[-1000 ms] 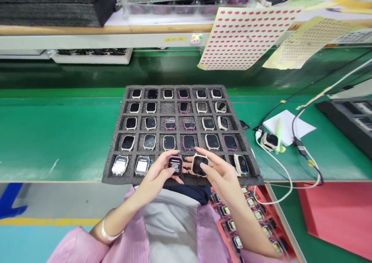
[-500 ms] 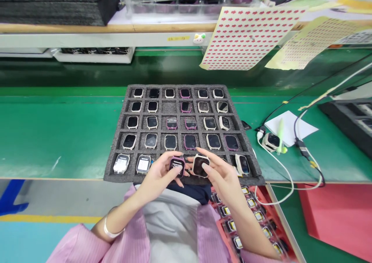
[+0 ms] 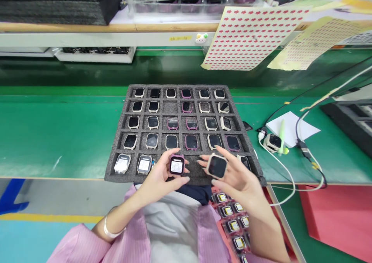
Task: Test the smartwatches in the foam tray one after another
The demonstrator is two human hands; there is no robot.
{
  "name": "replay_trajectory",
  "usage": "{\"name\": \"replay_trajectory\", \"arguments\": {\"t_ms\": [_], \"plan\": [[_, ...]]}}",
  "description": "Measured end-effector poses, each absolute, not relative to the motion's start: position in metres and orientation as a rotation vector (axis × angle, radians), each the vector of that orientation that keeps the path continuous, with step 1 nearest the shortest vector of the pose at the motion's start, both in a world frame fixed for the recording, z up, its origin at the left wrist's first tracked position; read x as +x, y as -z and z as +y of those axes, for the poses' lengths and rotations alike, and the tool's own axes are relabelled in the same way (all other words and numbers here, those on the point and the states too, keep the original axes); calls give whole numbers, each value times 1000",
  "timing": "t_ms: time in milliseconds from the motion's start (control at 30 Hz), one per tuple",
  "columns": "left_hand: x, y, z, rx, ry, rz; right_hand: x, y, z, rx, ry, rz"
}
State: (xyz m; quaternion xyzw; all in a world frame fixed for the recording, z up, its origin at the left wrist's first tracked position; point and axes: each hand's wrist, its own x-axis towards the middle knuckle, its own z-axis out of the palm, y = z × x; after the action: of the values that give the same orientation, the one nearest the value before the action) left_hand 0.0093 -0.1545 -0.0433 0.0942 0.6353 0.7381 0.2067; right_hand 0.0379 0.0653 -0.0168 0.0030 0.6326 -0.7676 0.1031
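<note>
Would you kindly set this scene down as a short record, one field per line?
Left hand: holds purple watch, screen lit
Right hand: holds beige watch, screen dark
Behind hands: gray foam tray, watches in most compartments
Right of tray: white paper, green pen
Surface: green bench

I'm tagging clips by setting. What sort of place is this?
Likely an electronics assembly or testing workstation, going by the foam tray with rows of smartwatch-like devices, the green work surface beneath it, and the sheet of red arrows hanging from the shelf above.
</note>
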Motion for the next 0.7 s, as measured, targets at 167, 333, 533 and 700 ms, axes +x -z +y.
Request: {"name": "replay_trajectory", "arguments": {"t_ms": [167, 333, 533, 700], "plan": [[12, 52, -160, 606, -1454, 2597, 26, 26, 110, 265, 2487, 2443], [15, 48, -163, 700, -1039, 2883, 10, 58, 142, 767, 2630, 2584], [21, 30, -169, 701, -737, 3166, 30, 63, 117, 851, 2711, 2303], [23, 25, -133, 945, -800, 3080, 43, 52, 89, 660, 2641, 2388]]}}
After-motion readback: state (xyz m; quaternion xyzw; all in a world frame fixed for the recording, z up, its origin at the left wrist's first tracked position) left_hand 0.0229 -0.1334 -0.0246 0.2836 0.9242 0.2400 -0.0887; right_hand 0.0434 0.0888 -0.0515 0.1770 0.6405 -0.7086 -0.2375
